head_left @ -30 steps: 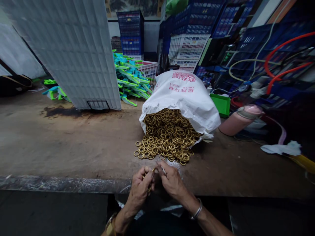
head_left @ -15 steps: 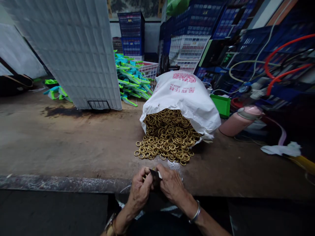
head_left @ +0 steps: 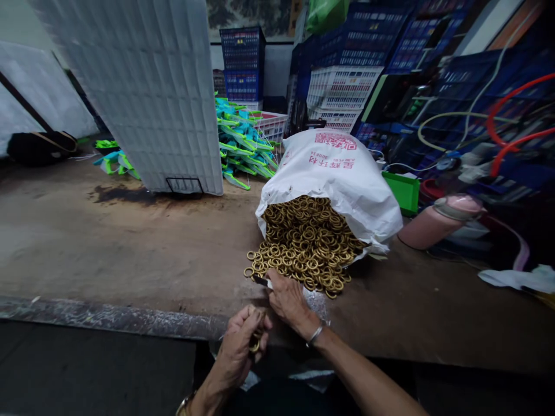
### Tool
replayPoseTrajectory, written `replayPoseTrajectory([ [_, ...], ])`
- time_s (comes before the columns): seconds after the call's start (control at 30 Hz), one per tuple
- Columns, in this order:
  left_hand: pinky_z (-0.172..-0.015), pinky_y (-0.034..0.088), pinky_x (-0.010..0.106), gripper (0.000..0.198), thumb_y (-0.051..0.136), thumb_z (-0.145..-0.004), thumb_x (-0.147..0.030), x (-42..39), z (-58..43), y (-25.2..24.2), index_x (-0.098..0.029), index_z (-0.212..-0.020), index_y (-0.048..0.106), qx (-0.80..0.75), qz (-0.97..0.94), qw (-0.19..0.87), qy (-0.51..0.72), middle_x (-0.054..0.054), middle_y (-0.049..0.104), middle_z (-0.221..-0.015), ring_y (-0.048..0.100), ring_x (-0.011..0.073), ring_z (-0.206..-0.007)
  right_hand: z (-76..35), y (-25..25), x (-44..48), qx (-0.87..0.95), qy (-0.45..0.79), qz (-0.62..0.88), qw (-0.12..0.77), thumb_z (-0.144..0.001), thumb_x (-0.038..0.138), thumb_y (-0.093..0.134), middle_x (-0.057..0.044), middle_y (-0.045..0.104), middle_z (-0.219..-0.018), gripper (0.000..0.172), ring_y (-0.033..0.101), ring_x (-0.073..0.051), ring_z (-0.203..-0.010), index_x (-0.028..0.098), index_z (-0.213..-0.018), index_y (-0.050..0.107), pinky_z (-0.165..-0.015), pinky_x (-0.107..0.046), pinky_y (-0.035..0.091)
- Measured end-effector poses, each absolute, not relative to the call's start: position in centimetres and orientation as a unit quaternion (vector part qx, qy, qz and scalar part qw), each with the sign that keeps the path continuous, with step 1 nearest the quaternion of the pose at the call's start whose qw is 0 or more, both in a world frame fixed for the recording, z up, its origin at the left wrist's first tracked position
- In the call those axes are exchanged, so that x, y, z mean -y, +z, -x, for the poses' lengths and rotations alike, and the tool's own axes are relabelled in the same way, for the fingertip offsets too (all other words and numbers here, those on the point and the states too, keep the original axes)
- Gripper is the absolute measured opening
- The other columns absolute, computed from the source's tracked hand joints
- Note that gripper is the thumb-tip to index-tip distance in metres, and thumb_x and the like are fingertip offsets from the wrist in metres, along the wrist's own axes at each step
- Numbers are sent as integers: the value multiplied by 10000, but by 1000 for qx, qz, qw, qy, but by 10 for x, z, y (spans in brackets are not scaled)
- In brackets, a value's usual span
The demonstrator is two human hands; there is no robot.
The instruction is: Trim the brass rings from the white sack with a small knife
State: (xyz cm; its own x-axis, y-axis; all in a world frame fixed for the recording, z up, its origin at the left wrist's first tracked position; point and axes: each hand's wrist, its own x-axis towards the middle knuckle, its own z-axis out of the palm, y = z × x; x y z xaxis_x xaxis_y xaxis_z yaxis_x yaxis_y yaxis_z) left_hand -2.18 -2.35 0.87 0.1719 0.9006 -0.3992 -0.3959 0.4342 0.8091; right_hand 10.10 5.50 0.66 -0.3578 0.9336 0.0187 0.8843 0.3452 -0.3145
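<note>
My left hand is closed around a few gold-coloured rings near the table's front edge. Farther forward, my right hand grips a small knife with a dark blade and a white part at the fingers. The knife and fingertips are at the near edge of a heap of gold-coloured rings; whether they touch the rings is hard to tell. This heap spills from the mouth of a white woven sack with red print, lying on its side.
A tall pale ribbed panel stands on the wooden table at left. Behind are blue-green pieces and stacked crates. A pink bottle, green tray and red hose are at right.
My hands have parted. The right hand has moved forward with the knife to the heap's edge, while the left stays near the table edge with rings. The view has shifted slightly left.
</note>
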Motion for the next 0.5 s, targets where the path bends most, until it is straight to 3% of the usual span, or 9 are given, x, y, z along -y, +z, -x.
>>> replayPoseTrajectory([
  [0.17,-340,217,151,239,520,-788,-396,22,37,6,-163,-738,498,-431,-241,709,503,-20,536,-571,362,36,-369,-69,7,-70,829,92,546,84,-729,142,454,-52,647,-834,339,579,-174,-717,183,-1064,484,-581,-254,284],
  [0.33,-335,220,149,207,542,-778,-314,19,46,8,-189,-938,503,-399,-202,729,519,-14,554,-698,389,38,-393,-53,7,-83,833,84,544,50,-790,147,399,-67,661,-770,204,590,-167,-656,188,-916,554,-539,-250,269],
  [0.5,-367,234,142,172,596,-736,-289,13,52,8,-145,-797,523,-372,-143,747,533,-1,557,-718,373,18,-422,-58,6,-83,837,97,536,54,-738,122,425,-44,658,-748,198,579,-157,-643,201,-844,573,-534,-246,263],
])
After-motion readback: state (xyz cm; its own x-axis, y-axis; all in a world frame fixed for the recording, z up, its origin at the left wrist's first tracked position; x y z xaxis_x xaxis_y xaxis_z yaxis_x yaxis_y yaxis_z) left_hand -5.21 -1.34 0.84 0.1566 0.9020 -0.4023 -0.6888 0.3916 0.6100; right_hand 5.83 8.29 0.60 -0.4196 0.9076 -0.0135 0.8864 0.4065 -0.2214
